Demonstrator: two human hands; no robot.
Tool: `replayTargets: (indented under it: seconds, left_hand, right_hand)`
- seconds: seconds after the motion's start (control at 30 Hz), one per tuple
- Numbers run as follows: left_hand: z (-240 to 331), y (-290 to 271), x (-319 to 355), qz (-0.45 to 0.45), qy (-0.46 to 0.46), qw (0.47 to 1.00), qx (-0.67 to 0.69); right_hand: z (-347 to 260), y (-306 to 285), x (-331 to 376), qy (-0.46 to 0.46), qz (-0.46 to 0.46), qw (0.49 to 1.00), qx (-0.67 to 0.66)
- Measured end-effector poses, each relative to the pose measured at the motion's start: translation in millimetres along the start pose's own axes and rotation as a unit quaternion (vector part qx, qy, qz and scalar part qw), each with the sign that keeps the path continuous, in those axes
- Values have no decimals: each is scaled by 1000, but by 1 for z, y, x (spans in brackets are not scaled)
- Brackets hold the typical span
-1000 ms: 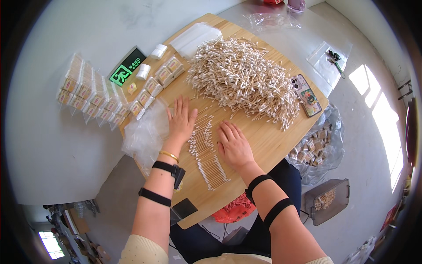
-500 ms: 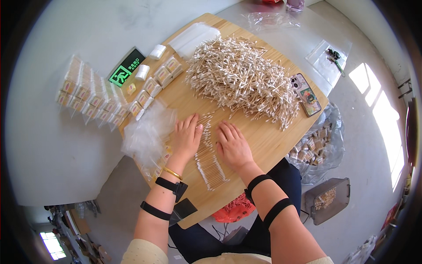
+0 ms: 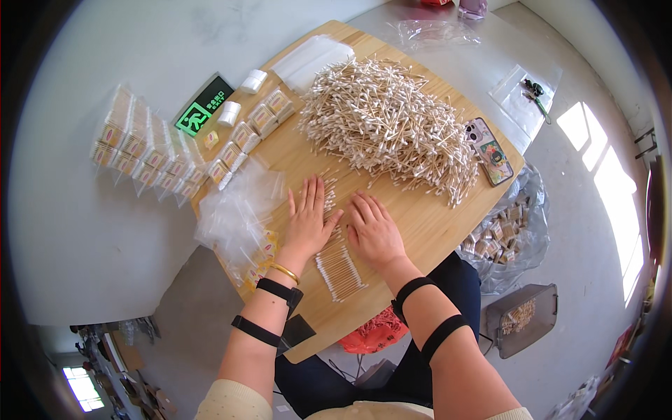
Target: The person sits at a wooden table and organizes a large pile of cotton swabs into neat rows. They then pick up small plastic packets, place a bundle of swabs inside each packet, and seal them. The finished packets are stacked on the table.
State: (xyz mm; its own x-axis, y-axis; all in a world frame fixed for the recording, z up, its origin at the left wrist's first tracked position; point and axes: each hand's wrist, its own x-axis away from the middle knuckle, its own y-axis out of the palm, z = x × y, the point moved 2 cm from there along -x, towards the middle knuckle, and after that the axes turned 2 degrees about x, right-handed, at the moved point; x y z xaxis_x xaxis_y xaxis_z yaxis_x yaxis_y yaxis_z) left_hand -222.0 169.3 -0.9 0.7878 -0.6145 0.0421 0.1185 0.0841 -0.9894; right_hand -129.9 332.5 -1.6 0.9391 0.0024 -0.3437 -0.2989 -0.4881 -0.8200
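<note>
A row of cotton swabs (image 3: 339, 271) lies side by side on the wooden table (image 3: 413, 231), running away from me between my hands. My left hand (image 3: 308, 220) lies flat over the row's left side, fingers stretched forward and thumb out across the swabs, hiding part of them. On the right of the row, my right hand (image 3: 374, 227) rests palm down with its fingers extended and slightly bent. Neither hand grips anything. Beyond them is a large heap of loose cotton swabs (image 3: 392, 126).
Clear plastic bags (image 3: 238, 210) lie left of my left hand. Packed swab bundles (image 3: 245, 136) line the table's left edge, near stacked packs (image 3: 143, 150). A phone (image 3: 488, 151) sits by the heap. Right of the table are a bag of packs (image 3: 504, 234) and a grey bin (image 3: 542, 325).
My left hand has shifted right and slightly nearer, with its thumb now over the swabs. My right hand stays almost where it was.
</note>
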Motion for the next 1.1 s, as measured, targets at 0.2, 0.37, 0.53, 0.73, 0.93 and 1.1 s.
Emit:
replayTargets:
  seconds: [0.2, 0.37, 0.53, 0.73, 0.93, 1.1]
  left_hand:
    - [6, -2, 2, 14, 17, 1000, 2]
    - [2, -11, -10, 85, -4, 995, 59]
    - [4, -7, -22, 69, 12, 996, 48]
    - [3, -7, -8, 61, 70, 994, 62]
    - [-1, -14, -1, 78, 68, 992, 77]
    - [-4, -9, -3, 59, 60, 995, 62]
  right_hand:
    - [2, 0, 1, 3, 0, 1000, 2]
    - [1, -1, 0, -1, 0, 1000, 6]
    - [1, 0, 0, -5, -3, 1000, 6]
    - [2, 1, 1, -2, -2, 1000, 3]
    - [1, -1, 2, 3, 0, 1000, -5]
    - [-1, 0, 0, -4, -4, 1000, 4]
